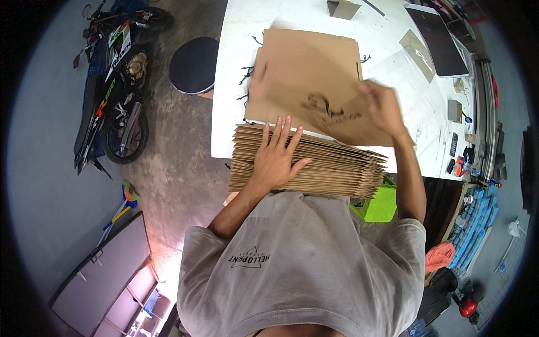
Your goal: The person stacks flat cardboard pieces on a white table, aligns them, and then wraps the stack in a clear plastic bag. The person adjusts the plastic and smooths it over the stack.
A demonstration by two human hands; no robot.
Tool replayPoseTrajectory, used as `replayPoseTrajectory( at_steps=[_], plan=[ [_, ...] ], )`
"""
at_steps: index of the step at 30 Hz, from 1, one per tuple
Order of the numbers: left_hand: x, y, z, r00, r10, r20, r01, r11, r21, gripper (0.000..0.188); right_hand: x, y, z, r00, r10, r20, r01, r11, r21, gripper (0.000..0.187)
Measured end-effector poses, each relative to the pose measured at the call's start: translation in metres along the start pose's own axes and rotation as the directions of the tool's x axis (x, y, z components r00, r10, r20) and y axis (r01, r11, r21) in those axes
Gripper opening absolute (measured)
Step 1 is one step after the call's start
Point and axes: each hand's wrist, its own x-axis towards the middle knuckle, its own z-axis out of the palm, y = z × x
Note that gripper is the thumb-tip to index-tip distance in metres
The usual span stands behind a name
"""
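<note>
**Station Layout and Grip Status**

The left hand (275, 157) rests palm down on the bag stack (331, 171), fingers spread. Its grip is open and encloses nothing. The stack consists of many flat brown layers, their folded edges facing upward in close rows. It sits between the person's grey shirt (303, 247) and the near edge of the white tabletop (241, 28); the support beneath it is hidden.

The right hand (382, 106) is at the right edge of the printed bag (387, 132), fingers curled. Whether its grip is closed on that edge cannot be told (motion blur covers both the fingers and the paper). The printed bag lies across the near part of a flat brown bag pile (309, 53) on the tabletop, just beyond the stack. Black cords (246, 73) project from the pile's left side.

A green basket (380, 205) is located below the stack's right end. A motorcycle (115, 92) stands on the floor (168, 129) to the left, well apart from the tabletop.
</note>
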Motion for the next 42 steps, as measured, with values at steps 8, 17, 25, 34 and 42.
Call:
replayPoseTrajectory(
  at_steps=[8,17,25,34,42],
  plan=[
    [0.001,0.001,0.0,1.0,0.002,-0.003,-0.002,1.0,-0.004,0.075,0.029,0.057,0.054,0.872,0.48,-0.096,-0.168,0.478,0.862,0.032],
    [-0.004,0.0,0.004,0.996,0.013,-0.083,-0.019,0.998,-0.066,0.07,0.002,0.063,0.101,0.534,0.561,0.633,-0.661,0.743,-0.101,0.032],
    [0.005,0.002,0.0,0.999,0.032,-0.027,-0.032,0.999,0.027,0.074,-0.05,0.024,0.061,0.63,0.084,0.772,-0.118,0.993,-0.011,0.051],
    [0.003,0.002,-0.003,1.0,0.007,0.0,-0.007,0.999,0.04,0.077,0.007,0.015,0.044,0.875,-0.034,0.483,0.092,0.991,-0.097,0.01],
    [0.001,0.002,0.0,0.999,0.006,0.048,-0.007,1.0,0.02,0.074,0.069,0.054,0.037,0.926,-0.064,0.371,0.073,0.997,-0.011,0.003]
  ],
)
